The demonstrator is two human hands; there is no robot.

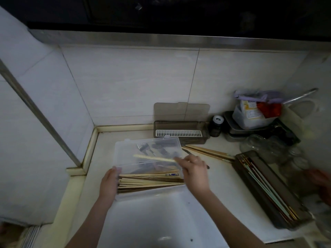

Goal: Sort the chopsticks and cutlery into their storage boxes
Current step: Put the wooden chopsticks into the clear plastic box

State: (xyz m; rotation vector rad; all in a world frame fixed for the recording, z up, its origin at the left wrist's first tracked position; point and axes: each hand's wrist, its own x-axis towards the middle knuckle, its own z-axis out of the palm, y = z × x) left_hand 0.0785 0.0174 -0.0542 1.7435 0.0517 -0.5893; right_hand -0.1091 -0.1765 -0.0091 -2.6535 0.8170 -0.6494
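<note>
a: hands?
b: my left hand (109, 183) grips the left end of the clear box (148, 158) on the counter (220, 178). my right hand (194, 171) pinches one pale chopstick (154, 158) over its raised lid.
a: rest of the cutlery?
b: chopstick bundle (150, 181) inside the clear box, forks (143, 147) show through the lid. loose chopsticks (207, 152) at 2 o'clock of it, brown box (268, 190) at 4 o'clock with chopsticks in, grey box (180, 131) at 12, lid up.

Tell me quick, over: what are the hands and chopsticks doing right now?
Left hand grips clear box end. Right hand pinches one pale chopstick above it. Forks inside; loose chopsticks behind. Nothing blocking.
</note>
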